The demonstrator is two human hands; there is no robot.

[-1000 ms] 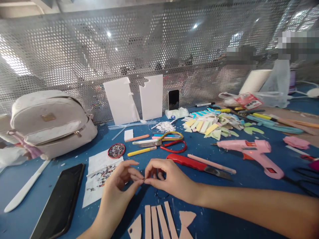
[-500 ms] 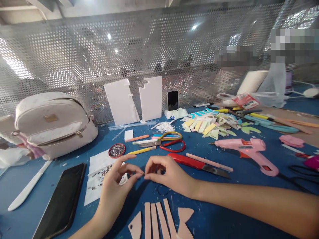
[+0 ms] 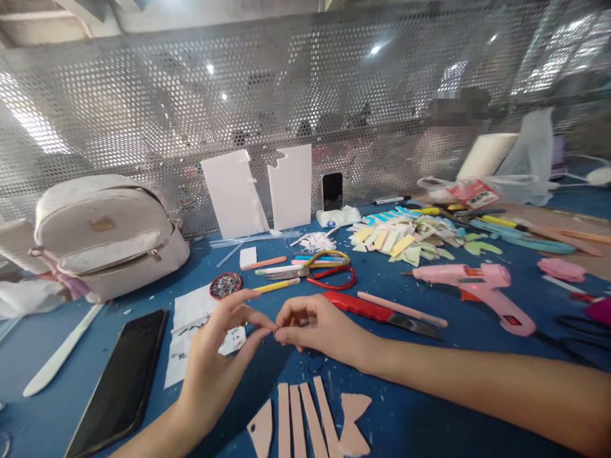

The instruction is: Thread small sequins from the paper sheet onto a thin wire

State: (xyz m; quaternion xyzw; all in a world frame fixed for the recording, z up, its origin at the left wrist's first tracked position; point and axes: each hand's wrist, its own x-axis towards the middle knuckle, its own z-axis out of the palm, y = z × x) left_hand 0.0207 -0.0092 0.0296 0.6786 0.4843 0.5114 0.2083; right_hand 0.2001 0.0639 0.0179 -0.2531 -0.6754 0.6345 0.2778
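My left hand [image 3: 222,353] and my right hand [image 3: 324,331] meet fingertip to fingertip above the blue table. Both pinch at the same spot, on something too small to make out. Below them lie several pale pink strips [image 3: 305,413], a pink piece with a hole [image 3: 261,427] and a bow-shaped pink piece [image 3: 356,423]. Partly behind my left hand is a white paper sheet [image 3: 174,366] with small dark bits on it. A round red-rimmed dish [image 3: 226,285] of glittery bits stands at its upper edge. Just beyond my right hand rests a red-handled knife [image 3: 358,306].
Scissors [image 3: 329,272] lie among coloured pens. A pink glue gun [image 3: 477,286] is at right, near a pile of coloured scraps [image 3: 401,235]. At left are a phone [image 3: 119,381], a white plastic knife [image 3: 64,350] and a backpack [image 3: 109,235]. White boards [image 3: 291,187] lean against the mesh.
My view has shifted slightly. My hands stay together at the fingertips, and the right fingers have turned a little, still pinching.
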